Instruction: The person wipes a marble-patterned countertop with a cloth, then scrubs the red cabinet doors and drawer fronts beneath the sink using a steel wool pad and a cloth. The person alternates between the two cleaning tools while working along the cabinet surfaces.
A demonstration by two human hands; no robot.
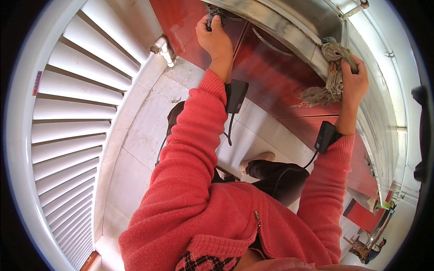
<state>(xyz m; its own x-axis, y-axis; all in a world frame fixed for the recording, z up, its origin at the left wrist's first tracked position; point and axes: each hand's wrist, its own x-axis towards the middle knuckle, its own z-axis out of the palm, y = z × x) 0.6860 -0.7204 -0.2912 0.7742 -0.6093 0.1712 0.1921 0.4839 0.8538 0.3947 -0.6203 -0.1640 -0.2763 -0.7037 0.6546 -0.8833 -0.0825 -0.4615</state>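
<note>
My left hand (215, 39), raised at the top of the view, grips a dark grey scouring pad of wiry mesh (214, 15) in front of a red cabinet door. At the right, my right hand (355, 79) holds a bunched, worn grey-brown cloth (334, 76) at the stone counter edge. The cloth's frayed lower end hangs in front of the red cabinet (281, 74). Part of the pad and the far side of the cloth are hidden.
A stone counter edge (291, 37) curves above the cabinet beside a metal sink basin (318, 20). White pipe fittings (164, 49) stand near the wall. A white slatted radiator (78, 108) lines the left side. Tiled floor (135, 135) lies below, and a cable hangs from each wrist device.
</note>
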